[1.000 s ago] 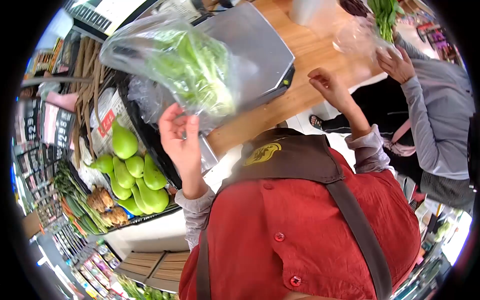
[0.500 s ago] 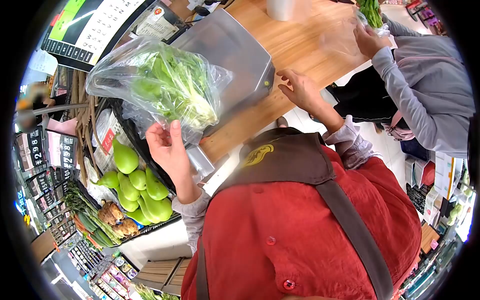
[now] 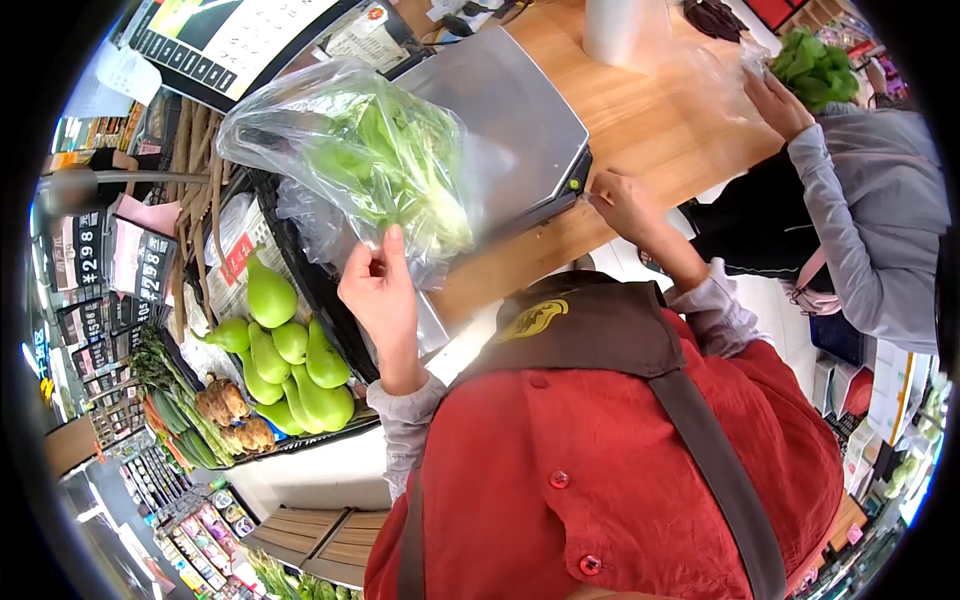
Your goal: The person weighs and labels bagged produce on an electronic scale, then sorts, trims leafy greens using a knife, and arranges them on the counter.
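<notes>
A clear plastic bag (image 3: pixel 290 125) with leafy green lettuce (image 3: pixel 385 160) in it lies on a grey scale plate (image 3: pixel 510 110). My left hand (image 3: pixel 380 300) is at the bag's near edge, its fingers curled and the thumb up against the plastic, seemingly pinching it. My right hand (image 3: pixel 635 215) is beside the near right corner of the scale plate, above the wooden counter (image 3: pixel 640 110). Its fingers are bent together, and what may be between the fingertips is too small to make out.
A black crate to the left holds green gourds (image 3: pixel 320 360) and brown roots. Beyond it stands a screen (image 3: pixel 225 45). A white roll (image 3: pixel 612 30) stands on the counter. At right, a person in a grey top (image 3: pixel 870 210) has a hand near leafy greens (image 3: pixel 815 68) and thin plastic.
The view has shifted, so most things sit further right. My left fingers have curled in at the bag's edge, and my right fingers have drawn together. The other person's greens have moved right.
</notes>
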The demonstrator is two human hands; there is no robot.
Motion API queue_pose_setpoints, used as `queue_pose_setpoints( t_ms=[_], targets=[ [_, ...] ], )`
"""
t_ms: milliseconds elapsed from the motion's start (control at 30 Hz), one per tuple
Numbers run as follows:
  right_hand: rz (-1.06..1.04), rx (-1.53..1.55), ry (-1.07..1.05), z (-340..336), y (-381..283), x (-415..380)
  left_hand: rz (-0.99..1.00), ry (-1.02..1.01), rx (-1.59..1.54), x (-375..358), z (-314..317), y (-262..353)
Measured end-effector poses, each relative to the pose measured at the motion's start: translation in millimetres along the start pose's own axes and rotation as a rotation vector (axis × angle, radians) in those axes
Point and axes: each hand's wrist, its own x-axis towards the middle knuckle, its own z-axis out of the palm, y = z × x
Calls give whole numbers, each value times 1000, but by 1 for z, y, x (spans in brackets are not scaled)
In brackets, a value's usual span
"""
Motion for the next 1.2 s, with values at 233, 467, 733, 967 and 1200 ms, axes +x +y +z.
queue_pose_setpoints(
  t_ms=[233, 467, 733, 967, 1200],
  targets=[
    [-28, 781, -485, -71, -72, 50, 0, 8, -188, -14, -10, -11],
    [-347, 778, -279, 15, -137, 122, -16, 35, -265, -16, -10, -14],
    [-247, 257, 109, 24, -155, 114, -60, -1, -315, -23, -15, -19],
    [-271, 245, 133, 29, -144, 138, -20, 11, -273, 5, -15, -12],
    [-251, 374, 209, 16, -163, 175, -4, -91, -10, 74, -5, 4]
  ],
)
